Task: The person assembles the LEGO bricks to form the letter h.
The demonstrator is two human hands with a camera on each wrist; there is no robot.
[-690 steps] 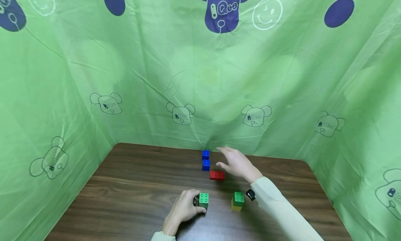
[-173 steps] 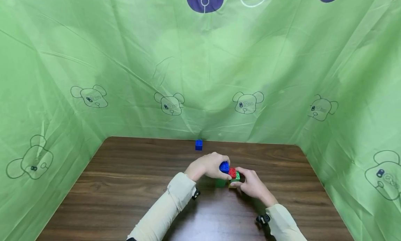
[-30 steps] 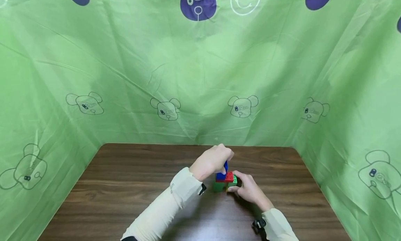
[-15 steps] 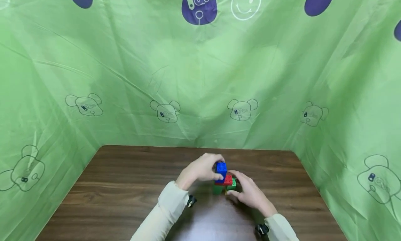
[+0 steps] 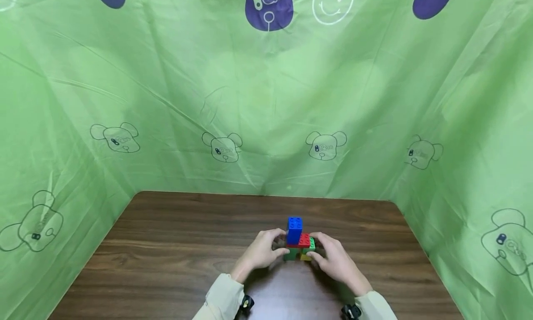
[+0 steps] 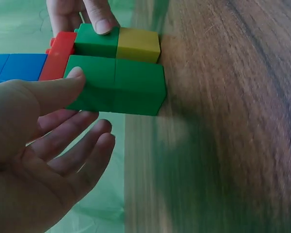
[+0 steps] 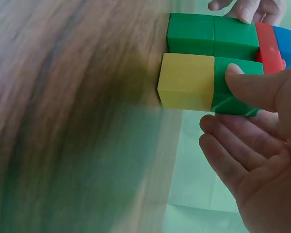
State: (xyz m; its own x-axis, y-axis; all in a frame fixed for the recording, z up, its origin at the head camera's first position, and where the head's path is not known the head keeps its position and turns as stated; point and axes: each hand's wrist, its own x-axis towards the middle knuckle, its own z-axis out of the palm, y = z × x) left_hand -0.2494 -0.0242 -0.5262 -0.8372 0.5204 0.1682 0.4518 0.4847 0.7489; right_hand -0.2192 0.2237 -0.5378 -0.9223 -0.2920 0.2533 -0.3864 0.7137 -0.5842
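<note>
A toy brick structure stands on the table in the head view. Two stacked blue bricks (image 5: 294, 230) top the left end of a flat-lying red brick (image 5: 304, 240). That red brick bridges two columns: stacked green bricks (image 6: 115, 87) on the left, and a green brick (image 7: 237, 90) over a yellow brick (image 7: 186, 81) on the right. My left hand (image 5: 261, 250) holds the left column, thumb on its upper green brick, fingers round the back. From the other side my right hand (image 5: 336, 261) grips the right column, its thumb pressed on the green brick.
The dark wooden table (image 5: 175, 255) extends to both sides and behind the structure. Green cloth (image 5: 258, 102) with printed bear heads walls it in at the back and sides. Each wrist carries a small black camera, such as the left camera (image 5: 247, 303).
Bricks scattered earlier are now one structure; the second blue brick came from the table's back edge. Within the last second my left hand left the blue bricks and moved down to the green column.
</note>
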